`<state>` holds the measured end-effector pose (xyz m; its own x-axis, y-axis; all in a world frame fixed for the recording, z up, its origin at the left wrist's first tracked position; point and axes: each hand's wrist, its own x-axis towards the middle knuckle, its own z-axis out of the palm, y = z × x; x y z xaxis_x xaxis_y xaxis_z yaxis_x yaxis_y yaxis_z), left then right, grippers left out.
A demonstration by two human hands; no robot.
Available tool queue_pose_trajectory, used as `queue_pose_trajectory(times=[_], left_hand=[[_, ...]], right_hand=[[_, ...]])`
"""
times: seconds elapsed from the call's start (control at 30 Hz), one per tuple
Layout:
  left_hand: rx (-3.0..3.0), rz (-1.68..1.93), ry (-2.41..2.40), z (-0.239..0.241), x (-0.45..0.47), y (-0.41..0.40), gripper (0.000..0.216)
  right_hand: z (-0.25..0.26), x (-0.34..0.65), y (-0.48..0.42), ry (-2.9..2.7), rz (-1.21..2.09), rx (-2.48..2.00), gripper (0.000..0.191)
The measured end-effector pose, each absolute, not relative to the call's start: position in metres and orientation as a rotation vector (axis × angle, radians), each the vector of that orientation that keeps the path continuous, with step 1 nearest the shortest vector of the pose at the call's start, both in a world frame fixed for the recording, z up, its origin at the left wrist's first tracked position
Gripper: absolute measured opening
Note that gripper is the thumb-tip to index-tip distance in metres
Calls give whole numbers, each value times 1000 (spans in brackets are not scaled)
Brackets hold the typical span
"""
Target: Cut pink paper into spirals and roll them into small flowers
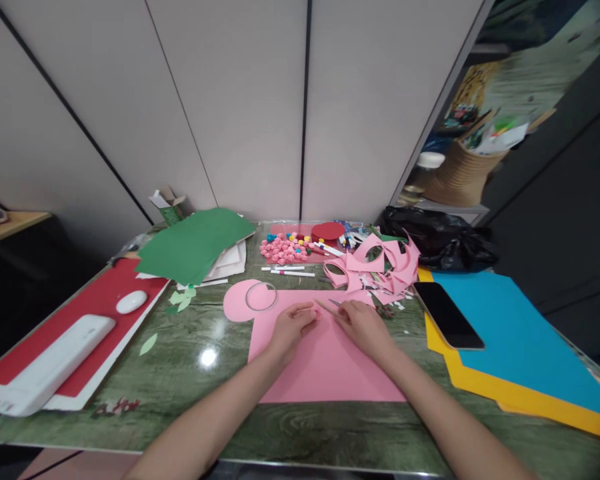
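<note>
Pinching a small, curled pink piece (317,313) in a narrow grip, the left hand (295,327) is over the pink sheet (330,373) on the desk (175,367). The hand partly hides it; whether the right hand (360,323) holds the slim pointed object (335,303), I cannot tell.

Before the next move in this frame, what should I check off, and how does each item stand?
1. Small pink piece at the left hand's fingertips: ok.
2. Right hand close to that piece: ok.
3. Kind of slim pointed tool at the right hand: cannot tell; mostly hidden.
4. Large pink sheet beneath both hands: ok.
5. Ring clear of the pink circle: not ok; it overlaps it.
6. Phone apart from the pink sheet: ok; screen dark.
</note>
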<state>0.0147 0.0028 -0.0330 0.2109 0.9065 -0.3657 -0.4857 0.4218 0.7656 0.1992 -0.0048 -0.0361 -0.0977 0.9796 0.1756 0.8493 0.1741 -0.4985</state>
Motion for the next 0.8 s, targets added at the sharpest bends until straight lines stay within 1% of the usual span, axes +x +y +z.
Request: queue_pose_trajectory(times=[0.2,0.3,0.33,0.47,0.63,0.7,0.8], left_hand=[[567,1067,888,-43,14,7,31],[573,1069,870,-45,14,8,31],[574,1069,862,-44,14,8,31],[567,1064,835,-40,14,11,28],[520,1060,873,-39,14,12,29],[493,1048,901,-40,14,12,31],[455,1027,941,-42,14,12,34]], right_hand=[[-39,200,-3,-1917,493,-1699,13],[-32,200,-4,-1850,557,-1585,26],[-29,198,-5,-1827,577,-1543,28],[-27,189,-11,-1753,725,-1381,27],[-42,187,-23,-1626,911,-1298,22],[-46,190,-27,-1585,862,-1286,19],[-43,193,-31,-1676,567,-1266,22]])
